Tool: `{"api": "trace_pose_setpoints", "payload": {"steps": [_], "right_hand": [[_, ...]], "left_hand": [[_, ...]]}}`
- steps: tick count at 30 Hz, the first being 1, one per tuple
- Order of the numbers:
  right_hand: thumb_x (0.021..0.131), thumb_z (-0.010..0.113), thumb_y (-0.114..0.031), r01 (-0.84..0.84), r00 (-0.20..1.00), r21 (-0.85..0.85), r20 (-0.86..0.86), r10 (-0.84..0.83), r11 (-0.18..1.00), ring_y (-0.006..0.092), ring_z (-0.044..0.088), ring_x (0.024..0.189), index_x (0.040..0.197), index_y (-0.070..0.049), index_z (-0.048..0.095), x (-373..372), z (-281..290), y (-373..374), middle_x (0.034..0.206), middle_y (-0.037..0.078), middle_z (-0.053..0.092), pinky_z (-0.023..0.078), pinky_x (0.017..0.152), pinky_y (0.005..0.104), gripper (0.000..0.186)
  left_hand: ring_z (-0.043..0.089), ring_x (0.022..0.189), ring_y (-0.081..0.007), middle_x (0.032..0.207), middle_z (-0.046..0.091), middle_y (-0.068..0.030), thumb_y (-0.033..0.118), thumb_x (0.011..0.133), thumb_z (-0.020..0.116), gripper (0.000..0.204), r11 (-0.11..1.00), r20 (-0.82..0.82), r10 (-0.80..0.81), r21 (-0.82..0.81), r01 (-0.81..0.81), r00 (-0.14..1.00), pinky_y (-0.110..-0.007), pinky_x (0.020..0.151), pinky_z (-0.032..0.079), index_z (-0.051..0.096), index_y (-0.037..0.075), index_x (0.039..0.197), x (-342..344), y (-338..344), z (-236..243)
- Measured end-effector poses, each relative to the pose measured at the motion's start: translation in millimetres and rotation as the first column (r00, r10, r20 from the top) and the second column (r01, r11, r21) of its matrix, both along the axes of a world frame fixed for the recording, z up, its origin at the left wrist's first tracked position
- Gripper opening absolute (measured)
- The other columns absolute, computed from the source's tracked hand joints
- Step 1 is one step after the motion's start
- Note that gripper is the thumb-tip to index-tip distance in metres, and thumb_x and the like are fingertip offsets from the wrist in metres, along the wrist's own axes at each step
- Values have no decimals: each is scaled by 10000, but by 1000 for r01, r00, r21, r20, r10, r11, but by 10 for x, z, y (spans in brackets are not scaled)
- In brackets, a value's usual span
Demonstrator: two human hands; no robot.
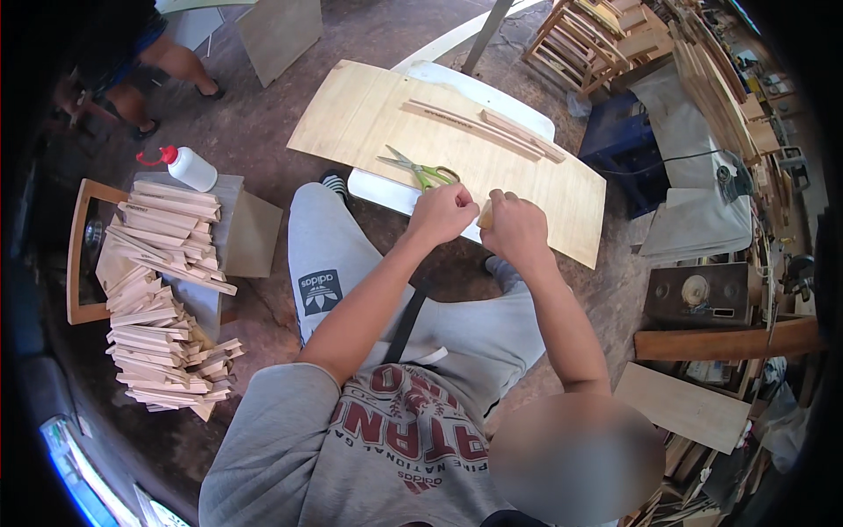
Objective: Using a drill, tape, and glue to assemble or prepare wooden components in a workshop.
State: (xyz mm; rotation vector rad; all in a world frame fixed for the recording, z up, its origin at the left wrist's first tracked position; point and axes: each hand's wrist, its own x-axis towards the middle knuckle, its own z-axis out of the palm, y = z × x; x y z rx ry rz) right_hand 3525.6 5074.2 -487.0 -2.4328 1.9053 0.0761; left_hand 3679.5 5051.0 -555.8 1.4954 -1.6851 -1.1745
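My right hand is closed around a small yellowish-tan piece; too little of it shows to tell its kind. Close by on its left, my left hand has its fingers pinched together, and what they hold, if anything, cannot be made out. Both hands are over the near edge of a plywood sheet. Scissors with green handles lie on the sheet just beyond my left hand, their blades apart. Farther back on it rest a long wooden strip and another strip beside it.
A white tabletop shows under the plywood. To the left, piled wooden strips lie near a white bottle with red cap and a wooden frame. Another person's legs are at far left. A blue cabinet and speaker box stand right.
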Motion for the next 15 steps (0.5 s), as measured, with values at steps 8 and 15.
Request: {"api": "trace_pose_setpoints", "payload": {"steps": [8, 15], "right_hand": [[671, 762, -164, -3, 998, 73, 57, -1, 997, 363, 704, 836, 1080, -31, 637, 107, -14, -168, 940, 184, 699, 575, 751, 435, 448], [696, 800, -152, -87, 911, 32, 408, 67, 996, 372, 691, 940, 1180, -51, 631, 167, -18, -515, 1047, 186, 705, 554, 838, 436, 522]], "left_hand": [[688, 744, -117, 815, 724, -57, 198, 881, 686, 168, 975, -297, -4, 211, 70, 955, -264, 644, 525, 698, 30, 877, 252, -242, -311], [649, 691, -87, 815, 713, -33, 207, 891, 743, 156, 904, -575, 63, 379, 197, 816, -233, 613, 490, 676, 66, 904, 857, -693, -288]]}}
